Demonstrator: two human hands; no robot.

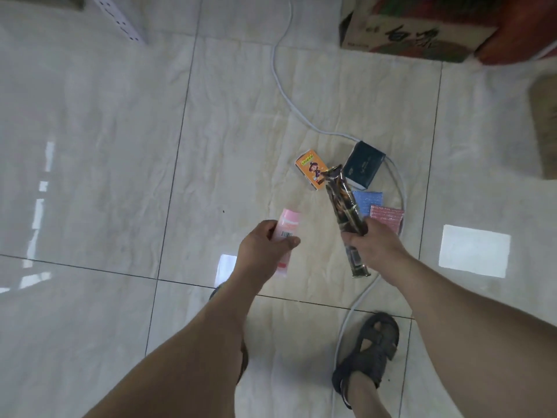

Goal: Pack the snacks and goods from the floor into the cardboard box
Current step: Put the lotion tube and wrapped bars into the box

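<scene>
Holding stuff in both hands rn: left grip (265, 242) curled round a pink pack (76, 236), right grip (372, 242) wrapped round a long dark snack pack (342, 200). Orange box (310, 170), dark box (363, 167), blue pack (366, 200) & red pack (387, 217) lie on the floor (120, 146) near mid. Cardboard box (407, 37) sits at the floor's far right.

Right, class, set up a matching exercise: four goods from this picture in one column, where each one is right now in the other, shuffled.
Things:
1. pink packet
2. dark long packet
3. orange box
4. cardboard box

Places:
A. on the floor, next to the dark blue pack
B. held in the left hand
C. at the far top right of the view
D. held in the right hand

Pairs: 1-B, 2-D, 3-A, 4-C
</scene>
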